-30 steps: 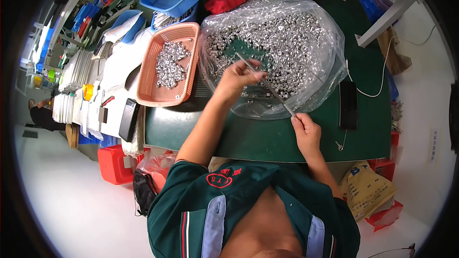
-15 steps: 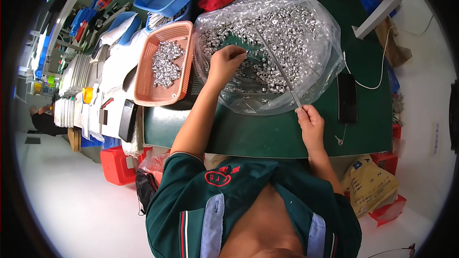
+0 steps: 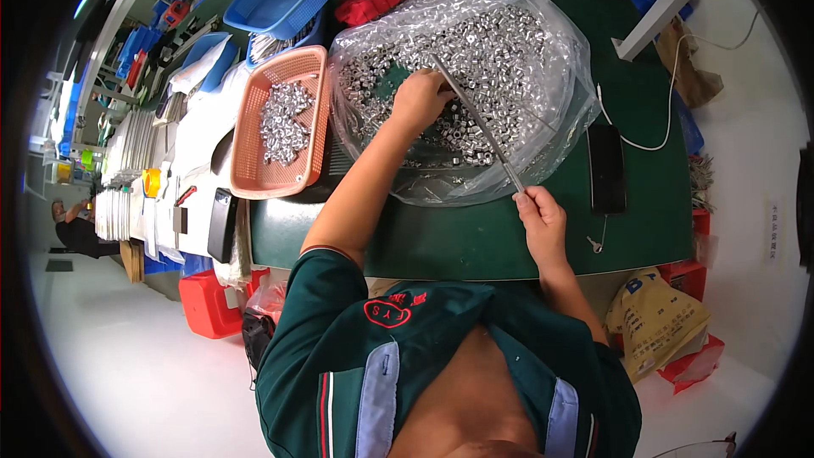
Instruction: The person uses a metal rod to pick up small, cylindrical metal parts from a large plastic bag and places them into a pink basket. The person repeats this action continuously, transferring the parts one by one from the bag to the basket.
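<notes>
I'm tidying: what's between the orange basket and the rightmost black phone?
The head view shows a clear bag of metal parts, left hand and rod above.

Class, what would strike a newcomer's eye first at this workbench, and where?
Probably the wide clear bag of small shiny metal pieces on the green table. Over it, a thin metal rod slants from the right hand past the left hand. Left of the bag, an orange basket holds similar pieces.

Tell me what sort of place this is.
Likely a workshop, perhaps in a factory: many small metal pieces on or in clear plastic, an orange mesh basket holding more, and blue baskets beyond it.
</notes>
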`<state>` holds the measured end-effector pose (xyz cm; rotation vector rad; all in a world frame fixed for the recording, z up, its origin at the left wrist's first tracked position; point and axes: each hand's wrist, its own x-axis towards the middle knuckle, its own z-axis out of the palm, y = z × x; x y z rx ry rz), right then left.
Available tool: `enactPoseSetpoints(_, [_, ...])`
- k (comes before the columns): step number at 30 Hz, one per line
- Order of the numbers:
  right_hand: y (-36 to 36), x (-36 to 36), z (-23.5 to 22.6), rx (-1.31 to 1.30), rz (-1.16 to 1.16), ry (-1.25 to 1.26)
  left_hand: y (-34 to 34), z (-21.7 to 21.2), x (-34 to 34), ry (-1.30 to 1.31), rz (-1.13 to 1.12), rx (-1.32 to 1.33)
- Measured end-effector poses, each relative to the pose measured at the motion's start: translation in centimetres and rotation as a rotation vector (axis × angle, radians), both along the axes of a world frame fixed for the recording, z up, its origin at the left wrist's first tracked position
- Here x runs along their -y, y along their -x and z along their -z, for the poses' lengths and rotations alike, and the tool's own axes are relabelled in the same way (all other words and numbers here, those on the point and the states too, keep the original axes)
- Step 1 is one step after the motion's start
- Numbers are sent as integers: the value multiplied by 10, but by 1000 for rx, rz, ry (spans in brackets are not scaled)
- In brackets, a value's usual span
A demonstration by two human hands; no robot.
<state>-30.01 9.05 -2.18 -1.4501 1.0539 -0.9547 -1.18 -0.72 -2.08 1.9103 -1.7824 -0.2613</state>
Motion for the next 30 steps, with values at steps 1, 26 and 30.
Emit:
enactPoseSetpoints(1, [0, 0, 0, 4, -5, -5, -2, 2, -1, 18, 20, -10])
enactPoseSetpoints(26, [-4, -2, -6, -156, -114, 97, -60, -13, -71, 175, 332, -1775])
enactPoseSetpoints(30, [-5, -3, -8, -196, -123, 141, -60, -16, -74, 150, 325, -1683])
